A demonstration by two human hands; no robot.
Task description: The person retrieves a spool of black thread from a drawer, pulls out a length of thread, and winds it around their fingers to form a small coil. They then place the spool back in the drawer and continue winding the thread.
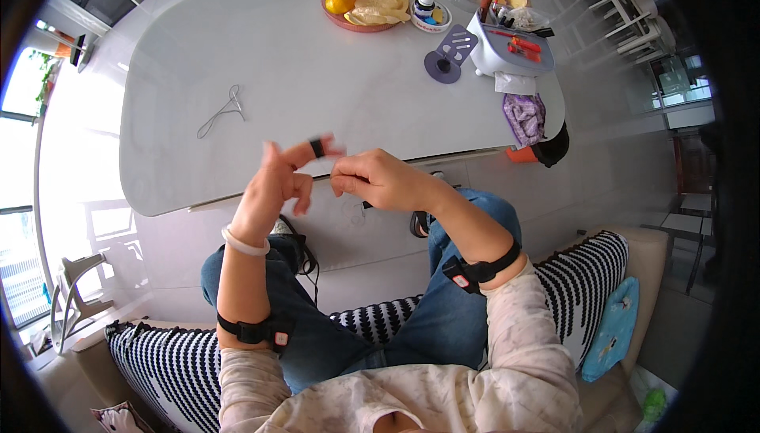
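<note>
My left hand (276, 183) is raised over the table's near edge, slightly blurred, with its fingers apart and nothing seen in them. A black band (317, 148) sits around one of its fingers, and a pale bangle (245, 244) circles the wrist. My right hand (380, 180) is just beside it, fingers curled; whether something small is between its fingertips I cannot tell. Black straps with small devices are around both of my arms. Beyond my left hand, a thin grey looped cord (221, 113) lies on the pale tabletop (309, 83).
Farther back stand a pink plate (332, 16) with fruit and flatbread-like pieces, a small bottle (424, 5), a purple-grey phone stand (449, 56) and a white-and-grey organizer box (496, 56). A purple patterned cloth (525, 119) lies near the right edge. A striped cover (172, 367) is on the sofa.
</note>
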